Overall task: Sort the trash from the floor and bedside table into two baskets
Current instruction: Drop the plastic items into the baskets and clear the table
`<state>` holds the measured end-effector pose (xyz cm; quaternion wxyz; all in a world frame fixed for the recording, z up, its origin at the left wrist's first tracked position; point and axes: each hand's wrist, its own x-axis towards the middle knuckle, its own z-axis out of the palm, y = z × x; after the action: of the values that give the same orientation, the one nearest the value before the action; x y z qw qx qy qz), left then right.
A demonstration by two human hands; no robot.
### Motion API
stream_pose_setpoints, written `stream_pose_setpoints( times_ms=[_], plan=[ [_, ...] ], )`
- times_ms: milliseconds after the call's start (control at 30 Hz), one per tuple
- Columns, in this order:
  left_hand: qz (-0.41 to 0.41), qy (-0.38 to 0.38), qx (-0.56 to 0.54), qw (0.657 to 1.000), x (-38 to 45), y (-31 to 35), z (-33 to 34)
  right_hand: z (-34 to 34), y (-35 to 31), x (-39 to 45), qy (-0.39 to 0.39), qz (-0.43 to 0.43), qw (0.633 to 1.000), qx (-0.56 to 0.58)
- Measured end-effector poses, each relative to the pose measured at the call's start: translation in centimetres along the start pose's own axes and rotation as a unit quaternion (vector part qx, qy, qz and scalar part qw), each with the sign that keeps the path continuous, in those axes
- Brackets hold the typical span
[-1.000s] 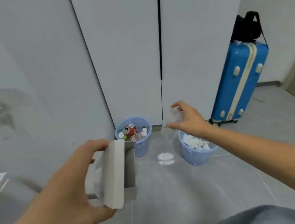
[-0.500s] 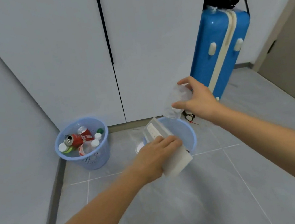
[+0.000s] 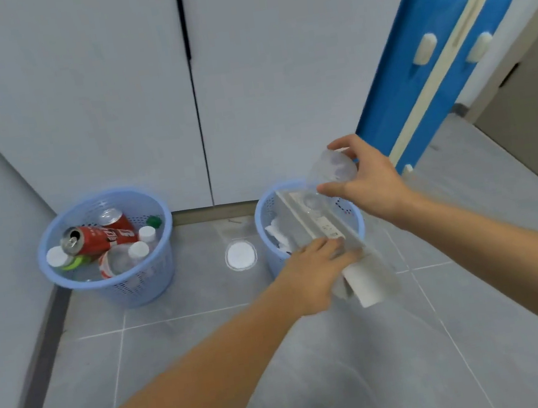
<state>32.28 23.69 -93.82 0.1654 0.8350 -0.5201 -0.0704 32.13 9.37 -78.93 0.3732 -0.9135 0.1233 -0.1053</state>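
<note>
The person stands over two blue baskets on the grey floor. The left hand (image 3: 318, 266) is closed around a flat white cardboard box (image 3: 331, 240), and the far end of this box is already over the rim of the right basket (image 3: 264, 218), which holds white crumpled paper (image 3: 276, 232). The right hand (image 3: 366, 179) is clamped on a clear plastic bottle (image 3: 332, 169) and holds it above the same basket, near the back rim. The left basket (image 3: 113, 288) holds red cans (image 3: 99, 236) and other bottles, so I think the bottle belongs there and the box belongs here. To do this step well, the hand should tip the box more steeply and let go only when most of its length is inside the rim, because the near end is outside the basket now and the box could fall on the floor. The long axis of the box runs from the near right to the far left, with the far end pointing into the basket. The bottle lies tilted, and its base seems to point up and away from the person.
</note>
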Motion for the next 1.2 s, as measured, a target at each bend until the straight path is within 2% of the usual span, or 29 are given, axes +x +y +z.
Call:
stream_pose_setpoints(
  times_ms=[167, 367, 533, 633, 733, 900, 1067, 1200],
  plan=[
    [-0.082, 0.061, -0.01, 0.995, -7.3, -1.0, -2.0, 6.2, -6.4, 2.5, -0.039, -0.041, 0.998, 0.024],
    [-0.182, 0.06, 0.003, 0.981, -19.6, -6.3, -4.6, 19.7, -15.1, 4.8, -0.115, -0.094, 0.989, 0.029],
    [-0.256, 0.088, -0.026, 0.962, -27.2, -10.9, -6.2, 31.0, -17.1, 6.4, -0.143, -0.105, 0.984, -0.018],
    [-0.293, 0.097, -0.051, 0.95, -31.2, -12.1, -6.4, 34.5, -16.9, 7.1, -0.143, -0.088, 0.984, -0.056],
    [-0.322, 0.089, -0.07, 0.94, -34.7, -11.7, -6.6, 35.1, -16.8, 6.6, -0.143, -0.063, 0.985, -0.078],
    [-0.379, 0.073, -0.085, 0.919, -40.2, -8.5, -11.9, 32.2, -21.2, -0.3, -0.12, -0.119, 0.985, -0.033],
    [-0.408, 0.052, -0.095, 0.907, -49.0, -2.6, -20.9, 26.8, -28.8, -14.1, -0.186, -0.197, 0.963, 0.0],
    [-0.417, 0.062, -0.065, 0.904, -58.5, 3.5, -27.3, 23.7, -36.6, -25.7, -0.255, -0.273, 0.928, 0.003]
  ],
)
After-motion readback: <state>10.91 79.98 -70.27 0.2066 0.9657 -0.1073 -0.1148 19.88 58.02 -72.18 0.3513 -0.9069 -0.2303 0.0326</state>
